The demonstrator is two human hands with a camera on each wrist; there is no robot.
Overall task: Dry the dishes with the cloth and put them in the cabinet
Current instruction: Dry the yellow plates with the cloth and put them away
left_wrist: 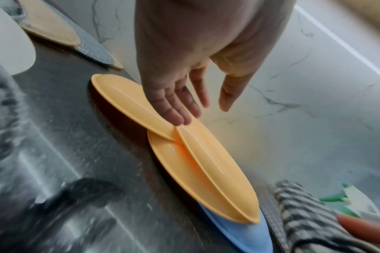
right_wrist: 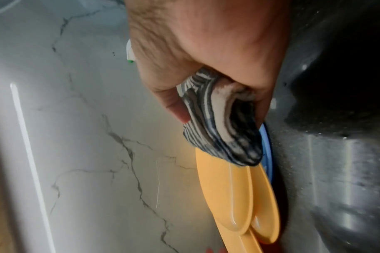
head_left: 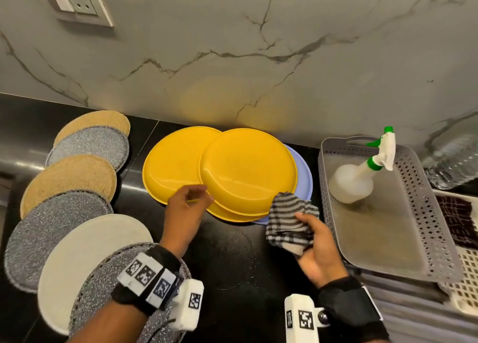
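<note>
Several yellow plates lie overlapping on the black counter: one on the left (head_left: 173,166) (left_wrist: 124,97), and one on top at the right (head_left: 248,169) (left_wrist: 217,171) (right_wrist: 223,196). A blue plate (head_left: 304,179) (left_wrist: 238,234) lies underneath them. My left hand (head_left: 200,195) (left_wrist: 195,106) hovers with its fingers extended at the near edges where the yellow plates meet, holding nothing; whether it touches them I cannot tell. My right hand (head_left: 313,241) (right_wrist: 206,68) grips a bunched black-and-white striped cloth (head_left: 291,221) (right_wrist: 223,123) (left_wrist: 303,214) just over the near right rim of the stack.
Several round placemats (head_left: 69,177) fan along the counter's left side. A grey perforated tray (head_left: 375,239) on the right holds a spray bottle (head_left: 354,179). A white crate (head_left: 465,278) and a plastic bottle (head_left: 455,159) sit beyond it. The marble wall (head_left: 258,58) rises behind the plates.
</note>
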